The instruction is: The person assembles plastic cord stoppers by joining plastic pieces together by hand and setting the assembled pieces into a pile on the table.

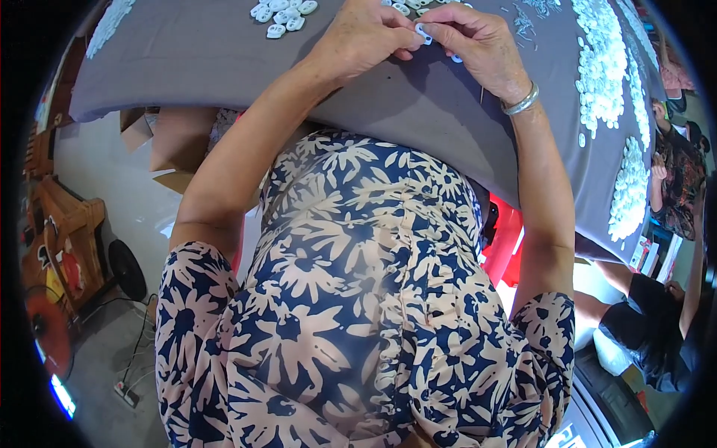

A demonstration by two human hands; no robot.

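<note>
Clad in floral dress (pixel 321 299), near; pinching a white piece (pixel 424 34) between left hand (pixel 364 39) and right hand (pixel 484 48), far over grey cloth (pixel 418 112). Seemingly partway through this one; unable to tell finished from waiting among right-side heaps (pixel 600 71) and far-left cluster (pixel 281 16).

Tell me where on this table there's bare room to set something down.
Left: gray cloth between the far-left white heap and the white cluster. Right: a strip between the bracelet and the long white heap. Crowded: beyond the right hand and along the cloth's right side.
</note>
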